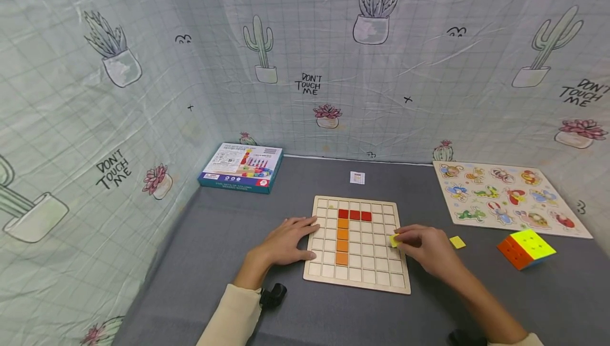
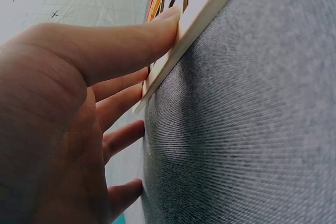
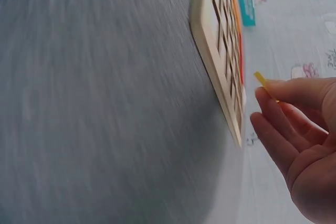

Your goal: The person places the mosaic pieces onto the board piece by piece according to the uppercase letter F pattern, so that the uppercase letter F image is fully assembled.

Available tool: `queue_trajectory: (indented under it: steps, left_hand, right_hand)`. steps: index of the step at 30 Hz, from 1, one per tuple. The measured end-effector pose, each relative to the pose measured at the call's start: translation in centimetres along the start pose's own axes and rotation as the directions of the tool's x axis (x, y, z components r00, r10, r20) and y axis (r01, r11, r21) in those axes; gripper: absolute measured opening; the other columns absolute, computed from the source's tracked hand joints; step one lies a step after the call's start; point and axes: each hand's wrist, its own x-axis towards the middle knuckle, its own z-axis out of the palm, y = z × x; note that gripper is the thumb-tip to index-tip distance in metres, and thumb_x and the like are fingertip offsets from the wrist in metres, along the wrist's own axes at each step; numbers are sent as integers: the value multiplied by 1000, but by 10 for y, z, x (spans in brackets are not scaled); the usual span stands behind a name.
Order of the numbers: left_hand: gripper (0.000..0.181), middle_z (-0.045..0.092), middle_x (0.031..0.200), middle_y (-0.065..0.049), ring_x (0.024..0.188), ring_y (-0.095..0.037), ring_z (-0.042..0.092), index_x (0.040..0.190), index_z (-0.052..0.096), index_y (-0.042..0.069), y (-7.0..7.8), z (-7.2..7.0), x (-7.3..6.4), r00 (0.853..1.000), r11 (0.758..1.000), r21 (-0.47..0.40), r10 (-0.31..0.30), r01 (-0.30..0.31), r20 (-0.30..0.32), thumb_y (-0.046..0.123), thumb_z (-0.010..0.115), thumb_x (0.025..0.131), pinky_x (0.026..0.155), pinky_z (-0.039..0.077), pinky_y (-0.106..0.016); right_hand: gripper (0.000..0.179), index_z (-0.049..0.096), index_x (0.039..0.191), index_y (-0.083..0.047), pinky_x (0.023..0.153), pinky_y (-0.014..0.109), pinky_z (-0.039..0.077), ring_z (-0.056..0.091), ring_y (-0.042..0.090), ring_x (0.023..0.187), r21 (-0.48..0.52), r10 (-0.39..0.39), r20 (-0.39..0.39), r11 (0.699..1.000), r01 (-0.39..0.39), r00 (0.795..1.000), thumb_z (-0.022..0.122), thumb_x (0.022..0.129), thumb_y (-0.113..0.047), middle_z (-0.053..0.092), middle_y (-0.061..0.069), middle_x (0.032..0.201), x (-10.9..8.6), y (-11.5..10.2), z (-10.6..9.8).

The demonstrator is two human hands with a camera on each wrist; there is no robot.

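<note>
A wooden grid board [image 1: 355, 278] lies on the grey cloth, holding a row of red square tiles [image 1: 355, 215] and a column of orange square tiles [image 1: 342, 245] below its left end. My left hand [image 1: 288, 241] rests at the board's left edge with fingers spread; in the left wrist view the thumb [image 2: 131, 43] presses on the rim. Over the board's right side, my right hand [image 1: 426, 248] pinches a yellow square tile [image 1: 394, 240] between thumb and fingertips. The right wrist view shows this tile [image 3: 265, 84] edge-on, raised above the board.
Another yellow tile [image 1: 457, 242] lies right of the board, near a puzzle cube [image 1: 526, 249]. Behind them is an insect picture board [image 1: 512, 197]. A flat toy box [image 1: 242, 167] sits at back left, and a small printed card [image 1: 357, 177] lies behind the board.
</note>
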Motion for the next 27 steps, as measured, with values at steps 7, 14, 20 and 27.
queue_trajectory:
  steps: [7, 14, 20, 27]
  left_hand:
    - [71, 37, 167, 0, 153, -31, 34, 154, 48, 18, 1, -1, -1, 1000, 1000, 0, -6, 6, 6, 40, 73, 91, 127, 23, -60]
    - [71, 37, 167, 1, 153, -31, 34, 154, 48, 19, 0, -1, 0, 1000, 1000, 2, -1, 1, -3, 41, 73, 91, 127, 23, -60]
    - [72, 36, 167, 2, 153, -30, 34, 154, 48, 20, 0, 0, 1, 1000, 1000, 7, -12, 12, 3, 42, 74, 91, 127, 24, -60]
    - [72, 36, 167, 2, 153, -30, 34, 154, 47, 20, -1, 0, 0, 1000, 1000, 8, -17, 16, 6, 42, 74, 91, 127, 24, -59]
  right_hand:
    - [15, 82, 98, -9, 74, 22, 58, 75, 22, 93, 99, 43, 74, 994, -50, 996, 82, 84, -12, 78, 8, 112, 9, -14, 18]
    - [14, 83, 97, -9, 76, 27, 61, 76, 19, 91, 150, 69, 73, 985, -80, 995, 83, 83, -10, 80, 8, 107, 28, -30, 30]
    - [13, 83, 93, -9, 72, 23, 58, 73, 13, 82, 148, 80, 77, 985, -91, 994, 85, 80, -10, 81, 6, 98, 41, -39, 42]
    - [11, 82, 90, -7, 68, 22, 53, 68, 10, 77, 126, 97, 101, 986, -110, 990, 85, 80, -8, 80, 6, 92, 47, -45, 51]
